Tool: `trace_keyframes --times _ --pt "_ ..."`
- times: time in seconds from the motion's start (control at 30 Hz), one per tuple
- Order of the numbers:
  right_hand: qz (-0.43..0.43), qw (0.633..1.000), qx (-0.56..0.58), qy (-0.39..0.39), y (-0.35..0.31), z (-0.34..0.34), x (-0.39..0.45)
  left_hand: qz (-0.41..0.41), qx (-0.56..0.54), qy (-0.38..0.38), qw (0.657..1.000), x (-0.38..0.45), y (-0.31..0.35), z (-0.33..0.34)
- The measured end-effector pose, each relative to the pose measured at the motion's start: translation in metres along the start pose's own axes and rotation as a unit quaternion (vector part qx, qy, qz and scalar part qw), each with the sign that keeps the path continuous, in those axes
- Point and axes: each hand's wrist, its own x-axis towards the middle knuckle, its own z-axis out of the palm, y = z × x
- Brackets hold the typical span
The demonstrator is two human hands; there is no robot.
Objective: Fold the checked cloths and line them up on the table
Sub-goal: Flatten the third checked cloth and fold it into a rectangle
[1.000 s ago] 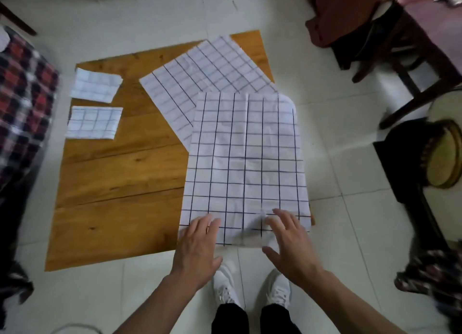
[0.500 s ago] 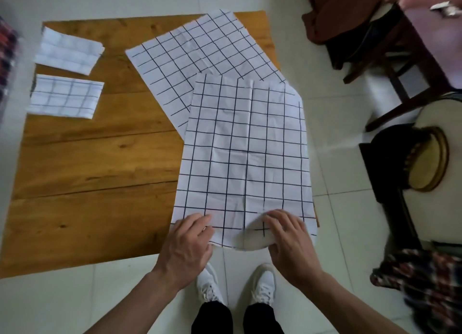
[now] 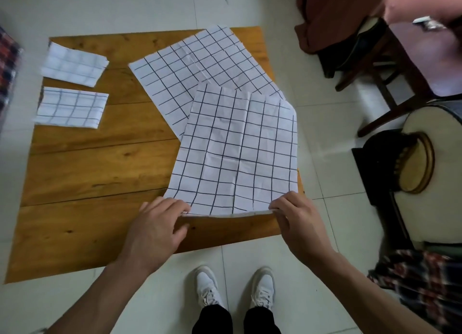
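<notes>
The near cloth [image 3: 237, 148] is covering one corner of the far cloth [image 3: 200, 68] and part of the table [image 3: 100, 163]. The left hand [image 3: 156, 230] and the right hand [image 3: 298, 223] are hiding the near cloth's two front corners. At the left edge, a plaid thing [image 3: 8, 66] is looking blurry and getting cut off.
</notes>
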Motion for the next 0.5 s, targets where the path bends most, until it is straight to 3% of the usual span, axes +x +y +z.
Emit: trace_keyframes --times 0.23,0.5 --pt "0.007 1.000 -0.008 -0.010 -0.022 -0.022 0.014 -0.010 0.047 0.008 0.999 0.007 -0.009 -0.031" --pt "0.034 0.997 -0.012 -0.066 -0.065 -0.079 -0.009 -0.021 0.020 -0.064 0.998 -0.054 0.024 -0.104"
